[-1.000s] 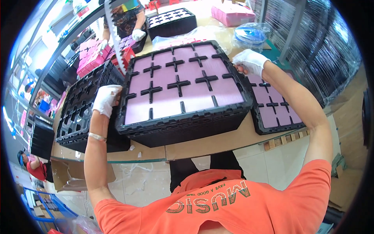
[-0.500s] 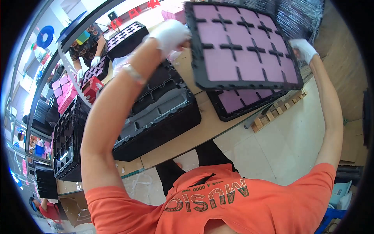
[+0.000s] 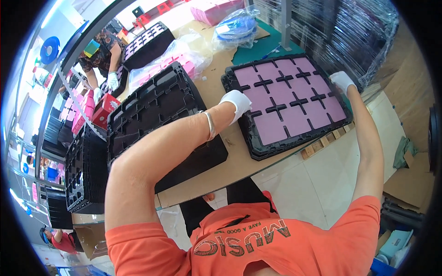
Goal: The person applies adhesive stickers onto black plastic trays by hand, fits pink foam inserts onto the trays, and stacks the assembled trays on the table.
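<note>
A black plastic tray [image 3: 292, 99] with a grid of pink-purple pads lies flat on the table at the right, stacked over another tray whose dark rim just shows beneath it. My left hand [image 3: 235, 104], in a white glove, grips the tray's left edge, with its fingers partly hidden. At the far right edge my right hand [image 3: 342, 82], gloved too, holds the rim. Left of the tray stands a tall stack of empty black trays [image 3: 152, 108], which my left forearm partly covers.
Clear plastic bags with pink pads [image 3: 168, 64] and a bagged blue item [image 3: 235, 28] lie behind. A metal post [image 3: 285, 27] and film-wrapped stacks [image 3: 338, 34] stand at the back right. A co-worker's gloved hand [image 3: 113, 81] is at another tray, near a red box [image 3: 106, 110].
The padded tray has come down from mid-air onto the tray below it. Both my hands moved down with it, the left toward the near side.
</note>
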`<state>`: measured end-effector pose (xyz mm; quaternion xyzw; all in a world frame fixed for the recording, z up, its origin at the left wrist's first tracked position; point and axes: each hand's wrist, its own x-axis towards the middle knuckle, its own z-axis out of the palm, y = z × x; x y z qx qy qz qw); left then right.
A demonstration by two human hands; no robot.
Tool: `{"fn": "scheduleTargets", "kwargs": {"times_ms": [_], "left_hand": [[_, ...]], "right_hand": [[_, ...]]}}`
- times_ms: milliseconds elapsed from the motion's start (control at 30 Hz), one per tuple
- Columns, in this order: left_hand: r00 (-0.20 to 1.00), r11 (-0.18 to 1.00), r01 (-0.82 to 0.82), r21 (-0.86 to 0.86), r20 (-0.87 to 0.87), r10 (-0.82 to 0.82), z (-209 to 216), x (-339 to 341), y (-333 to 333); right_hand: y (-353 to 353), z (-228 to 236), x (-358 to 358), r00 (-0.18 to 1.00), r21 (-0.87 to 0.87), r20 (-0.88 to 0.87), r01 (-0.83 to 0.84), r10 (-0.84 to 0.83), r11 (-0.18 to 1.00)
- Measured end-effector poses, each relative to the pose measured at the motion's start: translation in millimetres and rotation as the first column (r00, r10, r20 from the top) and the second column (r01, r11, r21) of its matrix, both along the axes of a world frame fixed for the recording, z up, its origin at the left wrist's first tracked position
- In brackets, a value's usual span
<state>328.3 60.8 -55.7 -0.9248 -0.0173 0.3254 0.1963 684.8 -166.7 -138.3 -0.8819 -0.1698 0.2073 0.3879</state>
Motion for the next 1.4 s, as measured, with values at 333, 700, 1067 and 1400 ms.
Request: {"fn": "scheduleTargets", "kwargs": {"times_ms": [333, 700, 1067, 1400], "left_hand": [[0.435, 0.213, -0.761, -0.613, -0.237, 0.869, -84, 7, 59], [0.488, 0.904, -0.012, -0.427, 0.787, 0.378, 163, -158, 13], [-0.052, 0.781, -0.569, -0.257, 0.959, 0.278, 114, -410, 211], [-0.167, 0.509, -0.494, -0.704, 0.652, 0.739, -40, -413, 330]], "right_hand": [[39, 36, -6, 0.962, -0.404, 0.103, -0.193, 0.254, 0.894], [52, 15, 9, 0.748, -0.387, 0.521, -0.223, 0.411, 0.895], [156, 106, -149, 0.498, -0.255, 0.631, -0.591, 0.595, 0.765], [94, 183, -353, 0.121, -0.445, 0.752, -0.633, 0.648, 0.634]]}}
